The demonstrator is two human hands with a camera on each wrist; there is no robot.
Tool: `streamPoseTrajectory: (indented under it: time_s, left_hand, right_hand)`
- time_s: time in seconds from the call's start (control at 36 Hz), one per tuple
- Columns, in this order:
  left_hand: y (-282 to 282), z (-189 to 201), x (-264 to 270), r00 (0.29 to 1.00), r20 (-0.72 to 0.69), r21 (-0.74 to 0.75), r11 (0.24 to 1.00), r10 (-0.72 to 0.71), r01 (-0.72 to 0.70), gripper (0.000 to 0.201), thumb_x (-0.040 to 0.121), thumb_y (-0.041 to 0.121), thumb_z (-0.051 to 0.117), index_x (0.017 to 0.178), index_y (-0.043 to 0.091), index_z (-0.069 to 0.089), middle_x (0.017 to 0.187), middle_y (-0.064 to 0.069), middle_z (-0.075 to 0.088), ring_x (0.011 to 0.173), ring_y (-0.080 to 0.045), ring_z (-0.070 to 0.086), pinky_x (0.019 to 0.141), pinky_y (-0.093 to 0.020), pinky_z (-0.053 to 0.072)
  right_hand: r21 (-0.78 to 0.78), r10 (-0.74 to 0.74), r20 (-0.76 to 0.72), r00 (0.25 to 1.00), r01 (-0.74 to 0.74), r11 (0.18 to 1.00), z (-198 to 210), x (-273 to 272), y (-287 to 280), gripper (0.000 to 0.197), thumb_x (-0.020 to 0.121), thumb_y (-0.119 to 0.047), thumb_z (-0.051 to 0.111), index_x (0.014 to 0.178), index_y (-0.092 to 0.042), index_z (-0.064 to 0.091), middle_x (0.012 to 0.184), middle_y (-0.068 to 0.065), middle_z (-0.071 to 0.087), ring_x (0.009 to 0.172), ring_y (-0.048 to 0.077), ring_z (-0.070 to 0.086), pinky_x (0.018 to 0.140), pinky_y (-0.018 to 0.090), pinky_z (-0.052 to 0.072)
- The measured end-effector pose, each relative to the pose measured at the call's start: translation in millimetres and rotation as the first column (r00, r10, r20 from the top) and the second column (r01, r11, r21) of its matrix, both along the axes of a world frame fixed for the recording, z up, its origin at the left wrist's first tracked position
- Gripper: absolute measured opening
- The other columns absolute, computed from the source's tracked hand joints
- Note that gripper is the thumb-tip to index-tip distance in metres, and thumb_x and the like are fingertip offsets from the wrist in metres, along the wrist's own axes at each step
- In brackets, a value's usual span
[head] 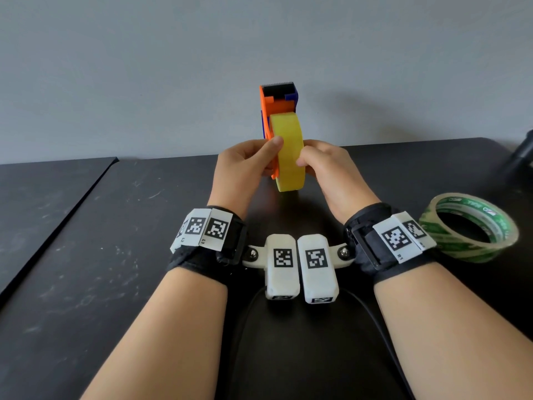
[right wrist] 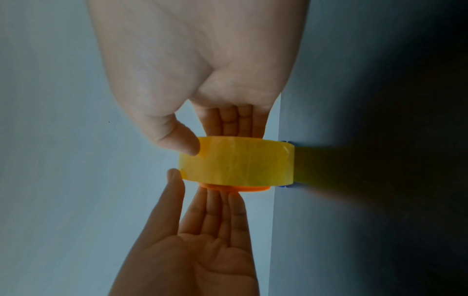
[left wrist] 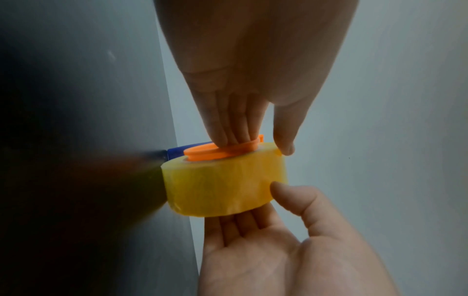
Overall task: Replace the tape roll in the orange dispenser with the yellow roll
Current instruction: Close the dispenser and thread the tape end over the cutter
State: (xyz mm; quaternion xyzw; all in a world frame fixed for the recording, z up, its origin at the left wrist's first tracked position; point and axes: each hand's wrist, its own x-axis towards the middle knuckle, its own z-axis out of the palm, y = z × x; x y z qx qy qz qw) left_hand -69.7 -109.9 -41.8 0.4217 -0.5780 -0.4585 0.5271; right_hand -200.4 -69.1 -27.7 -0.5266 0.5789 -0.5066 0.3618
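both hands (head: 284, 164) gripping yellow roll (head: 289, 153) (on dispenser (head: 276, 106))

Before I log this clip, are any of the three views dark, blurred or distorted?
Head view: evenly lit and sharp, with wide-angle bending at the table edges. Left wrist view: the left side falls into deep shadow, and the yellow roll is soft but readable. Right wrist view: the right side goes dark, and the lower hand is dim.

Dispenser half buried behind roll and hands

The yellow roll (head: 289, 151) is covering most of the dispenser (head: 274, 106), and the hub is going unseen from the head view. The left hand (head: 245, 166) and right hand (head: 323, 166) are hiding their own fingers behind it. A dark object (head: 523, 153) is running off the right edge, unidentifiable.
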Motion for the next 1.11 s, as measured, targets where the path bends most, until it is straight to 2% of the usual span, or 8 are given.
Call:
streamPoseTrajectory:
  time_s: [0.17, 0.31, 0.47, 0.61, 0.72, 0.81, 1.0, 1.11]
  left_hand:
    - [0.2, 0.8, 1.8, 0.996, -0.005, 0.047, 0.995, -0.093, 0.093, 0.027, 0.086, 0.013, 0.069, 0.112, 0.005, 0.07, 0.102, -0.011, 0.076, 0.088, -0.017, 0.071, 0.086, -0.03, 0.058]
    - [0.4, 0.8, 1.3, 0.992, 0.005, 0.034, 0.991, -0.127, 0.126, 0.036, 0.085, 0.005, 0.068, 0.121, 0.003, 0.065, 0.107, -0.011, 0.074, 0.091, -0.014, 0.071, 0.082, -0.022, 0.057]
    - [0.4, -0.5, 1.1, 0.995, -0.001, 0.01, 0.995, -0.099, 0.099, 0.027, 0.088, 0.014, 0.068, 0.113, 0.006, 0.069, 0.094, -0.005, 0.075, 0.08, -0.01, 0.069, 0.078, -0.021, 0.057]
    - [-0.7, -1.0, 1.3, 0.998, -0.001, 0.005, 0.998, -0.058, 0.058, 0.021, 0.091, 0.022, 0.065, 0.105, 0.007, 0.071, 0.089, -0.006, 0.074, 0.071, -0.008, 0.067, 0.075, -0.021, 0.057]
    - [-0.6, -0.6, 0.1, 0.999, 0.011, -0.011, 0.999, -0.044, 0.044, 0.02, 0.091, 0.022, 0.066, 0.102, 0.008, 0.072, 0.086, -0.005, 0.073, 0.07, -0.008, 0.066, 0.073, -0.02, 0.057]
    - [-0.3, -0.1, -0.2, 1.0, 0.011, -0.019, 1.0, -0.015, 0.015, 0.021, 0.091, 0.024, 0.066, 0.099, 0.006, 0.074, 0.083, -0.006, 0.074, 0.069, -0.009, 0.066, 0.07, -0.02, 0.056]
    - [-0.9, 0.5, 0.4, 0.999, -0.014, -0.017, 0.999, 0.034, -0.034, 0.028, 0.09, 0.032, 0.066, 0.087, 0.005, 0.075, 0.09, -0.021, 0.074, 0.072, -0.019, 0.068, 0.073, -0.027, 0.059]
    - [-1.2, 0.9, 1.2, 1.0, -0.024, 0.023, 1.0, -0.002, 0.003, 0.022, 0.092, 0.029, 0.064, 0.092, 0.009, 0.074, 0.082, -0.01, 0.074, 0.069, -0.01, 0.067, 0.069, -0.021, 0.056]
  right_hand:
    - [-0.014, 0.001, -0.016, 1.0, -0.001, 1.0, -1.0, -0.9, -2.1, 0.019, 0.091, -0.014, 0.047, 0.082, -0.006, 0.062, 0.089, 0.011, 0.063, 0.085, 0.019, 0.058, 0.08, 0.032, 0.044]
    - [-0.01, -0.037, 0.003, 0.999, 0.037, 0.999, -2.2, -1.7, -4.3, 0.027, 0.09, -0.017, 0.049, 0.097, 0.004, 0.063, 0.108, 0.023, 0.064, 0.105, 0.033, 0.06, 0.095, 0.047, 0.046]
    - [0.0, -0.045, 0.029, 0.999, 0.045, 0.999, -2.9, -2.0, -5.2, 0.022, 0.089, -0.018, 0.05, 0.094, -0.003, 0.065, 0.11, 0.019, 0.066, 0.107, 0.031, 0.06, 0.097, 0.044, 0.045]
    - [-0.005, -0.034, 0.03, 0.999, 0.035, 0.999, -3.1, -0.7, -4.4, 0.024, 0.09, -0.017, 0.05, 0.1, -0.002, 0.066, 0.107, 0.015, 0.067, 0.104, 0.026, 0.061, 0.087, 0.034, 0.047]
    - [-0.019, -0.035, 0.036, 0.999, 0.036, 0.999, -3.3, -0.8, -4.2, 0.025, 0.089, -0.015, 0.049, 0.099, 0.003, 0.064, 0.107, 0.02, 0.067, 0.101, 0.03, 0.062, 0.087, 0.037, 0.047]
    - [-0.031, -0.002, 0.031, 1.0, 0.002, 1.0, -4.5, -1.7, -3.7, 0.021, 0.089, -0.011, 0.048, 0.097, -0.001, 0.065, 0.103, 0.015, 0.068, 0.091, 0.02, 0.062, 0.08, 0.03, 0.047]
    - [-0.03, 0.04, 0.038, 0.998, -0.038, 0.999, -5.1, -0.6, -3.3, 0.024, 0.088, -0.01, 0.049, 0.103, -0.008, 0.068, 0.104, 0.007, 0.071, 0.095, 0.016, 0.063, 0.076, 0.024, 0.046]
    - [-0.026, 0.036, 0.036, 0.999, -0.035, 0.999, -5.7, -0.3, -4.4, 0.024, 0.09, -0.014, 0.048, 0.103, -0.012, 0.068, 0.103, 0.005, 0.07, 0.095, 0.013, 0.063, 0.076, 0.023, 0.046]
